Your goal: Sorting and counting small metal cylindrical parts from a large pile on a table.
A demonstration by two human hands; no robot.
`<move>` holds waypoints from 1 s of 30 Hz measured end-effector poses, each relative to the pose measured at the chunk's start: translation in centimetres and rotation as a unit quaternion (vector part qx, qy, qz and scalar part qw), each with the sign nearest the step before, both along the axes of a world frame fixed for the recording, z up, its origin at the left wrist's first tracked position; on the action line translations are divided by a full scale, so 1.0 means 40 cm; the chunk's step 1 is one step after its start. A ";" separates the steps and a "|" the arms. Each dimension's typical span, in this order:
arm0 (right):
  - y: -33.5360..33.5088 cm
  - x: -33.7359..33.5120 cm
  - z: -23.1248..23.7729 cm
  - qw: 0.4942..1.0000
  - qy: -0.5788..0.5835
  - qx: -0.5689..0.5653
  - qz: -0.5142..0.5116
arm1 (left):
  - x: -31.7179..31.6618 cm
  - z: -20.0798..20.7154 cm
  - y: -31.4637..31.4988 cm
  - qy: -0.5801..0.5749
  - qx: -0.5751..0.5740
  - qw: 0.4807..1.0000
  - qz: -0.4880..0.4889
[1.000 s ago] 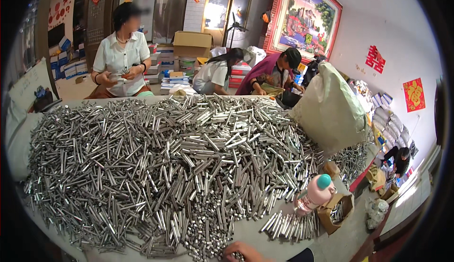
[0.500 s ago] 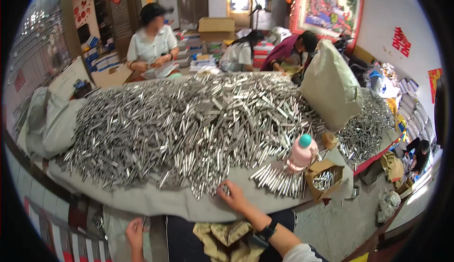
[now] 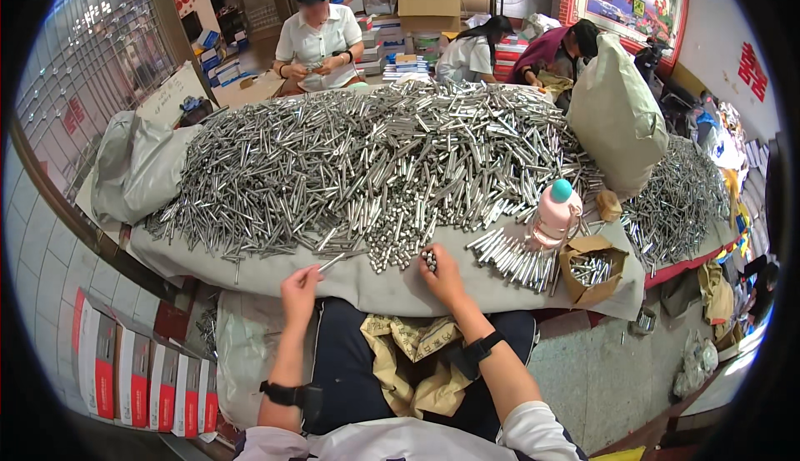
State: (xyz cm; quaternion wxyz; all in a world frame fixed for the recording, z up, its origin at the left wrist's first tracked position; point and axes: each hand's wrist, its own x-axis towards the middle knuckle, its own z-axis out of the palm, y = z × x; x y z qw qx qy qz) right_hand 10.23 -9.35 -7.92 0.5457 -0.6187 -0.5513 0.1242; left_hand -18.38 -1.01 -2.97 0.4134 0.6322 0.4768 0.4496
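Observation:
A wide heap of shiny metal rods (image 3: 333,161) covers the cloth-topped table. At the table's near edge, my left hand (image 3: 298,293) pinches one thin metal rod (image 3: 332,262), which sticks out toward the right. My right hand (image 3: 445,279) is closed around a small bundle of metal rods (image 3: 429,260), their ends showing above the fingers. It sits at the near edge of the heap, beside rods seen end-on. A loose row of rods (image 3: 510,254) lies on the cloth to its right.
Right of my right hand stand a pink bottle (image 3: 553,213) with a teal cap and an open cardboard box (image 3: 590,271) holding rods. A pale sack (image 3: 618,119) leans farther back. Several red-and-white boxes (image 3: 137,378) stand at lower left. A person (image 3: 321,44) works across the table.
The view has tipped down and shifted left. My left hand has risen from below the table edge to the cloth, a rod in its fingers. A rod bundle now shows in my right hand.

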 end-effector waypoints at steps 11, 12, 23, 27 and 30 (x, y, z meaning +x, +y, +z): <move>0.000 -0.005 0.000 1.000 -0.006 0.001 -0.002 | 0.096 -0.043 0.017 0.321 0.251 0.913 -0.011; 0.004 -0.003 0.001 1.000 -0.009 0.005 0.000 | 0.099 -0.031 0.025 0.302 0.237 0.923 0.001; 0.000 0.003 -0.006 1.000 -0.016 -0.012 -0.011 | 0.122 0.474 -0.051 -0.098 0.448 0.882 -0.107; 0.009 -0.007 -0.006 0.998 -0.047 0.035 -0.022 | 0.074 0.681 -0.140 -0.200 0.621 0.756 -0.060; 0.020 -0.027 0.007 0.998 -0.048 0.049 -0.011 | 0.077 0.787 -0.245 -0.315 0.670 0.669 0.063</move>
